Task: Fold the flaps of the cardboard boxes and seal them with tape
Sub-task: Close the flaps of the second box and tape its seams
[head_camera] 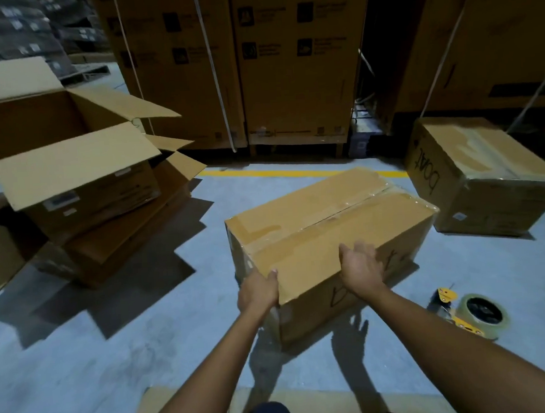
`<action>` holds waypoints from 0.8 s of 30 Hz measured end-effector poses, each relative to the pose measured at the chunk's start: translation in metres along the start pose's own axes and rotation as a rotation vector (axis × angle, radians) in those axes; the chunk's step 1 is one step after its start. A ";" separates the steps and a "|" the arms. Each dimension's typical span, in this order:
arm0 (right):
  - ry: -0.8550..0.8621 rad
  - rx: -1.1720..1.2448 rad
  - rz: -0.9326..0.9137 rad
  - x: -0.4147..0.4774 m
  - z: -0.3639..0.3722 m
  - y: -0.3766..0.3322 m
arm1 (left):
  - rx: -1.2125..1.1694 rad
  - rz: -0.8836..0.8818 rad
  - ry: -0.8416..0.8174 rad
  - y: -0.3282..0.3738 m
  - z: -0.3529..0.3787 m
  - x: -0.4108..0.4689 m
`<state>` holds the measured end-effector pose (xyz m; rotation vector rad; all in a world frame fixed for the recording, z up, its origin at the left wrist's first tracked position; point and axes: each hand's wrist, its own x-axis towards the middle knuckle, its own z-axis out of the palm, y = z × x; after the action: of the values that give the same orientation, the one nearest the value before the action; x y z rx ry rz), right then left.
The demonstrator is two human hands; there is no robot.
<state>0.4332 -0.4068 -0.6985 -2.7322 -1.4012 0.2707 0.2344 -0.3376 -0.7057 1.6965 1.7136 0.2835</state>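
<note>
Around, 12 o'clock: tall cartons (238, 63) in a row w/ white straps, behind a yellow floor line (278, 172).
Around, 9–10 o'clock: open box (33, 126), flaps spread out, sitting on lower boxes (112, 237) whose flaps also hang open; well apart from the hands.
Around, 2 o'clock: second taped box (482, 178) on the floor (113, 346), dark marker writing on its side, near the centre box but not touching.
Around, 4 o'clock: tape dispenser (472, 311) w/ clear roll, lying on the floor just right of the right forearm.
Around, 6 o'clock: flat cardboard sheet (169, 407) under the person.
In the way: nothing btwn the hands and the centre box.
Centre box (331, 231): dead centre on the floor, flaps down, clear tape along the top seam; contents hidden.
Open box inside: only bare cardboard walls show; bottom out of sight.
Left hand (259, 291): grips the centre box's near-left corner, thumb on top, fingers wrapped round the side.
Right hand (361, 266): at the near top edge, fingers straight and loosely spread, holding nothing; contact unclear.
</note>
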 end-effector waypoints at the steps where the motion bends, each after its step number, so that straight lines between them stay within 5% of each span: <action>1: 0.006 0.101 0.148 -0.003 0.001 0.002 | -0.032 0.010 -0.024 0.004 0.008 -0.005; 3: -0.010 0.345 0.342 -0.005 0.001 0.009 | -0.128 0.018 -0.063 0.011 0.023 -0.012; 8: 0.020 0.861 0.361 0.005 0.000 0.022 | -0.320 0.012 -0.018 0.024 0.042 -0.022; 15: 0.054 0.891 0.209 0.008 0.005 0.023 | -0.788 -0.175 -0.362 0.071 0.057 -0.042; 21: 0.084 0.692 0.159 0.004 0.001 0.039 | -0.530 0.035 -0.846 0.078 0.050 -0.043; 22: 0.081 0.702 0.143 0.000 0.001 0.043 | -0.439 0.125 -0.871 0.080 0.047 -0.043; 24: 0.081 0.716 0.100 -0.006 0.000 0.049 | -0.196 0.410 -0.648 0.091 0.049 -0.040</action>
<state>0.4691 -0.4407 -0.7044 -2.1826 -0.9049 0.5374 0.3318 -0.3792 -0.6737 1.7301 0.8415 0.0641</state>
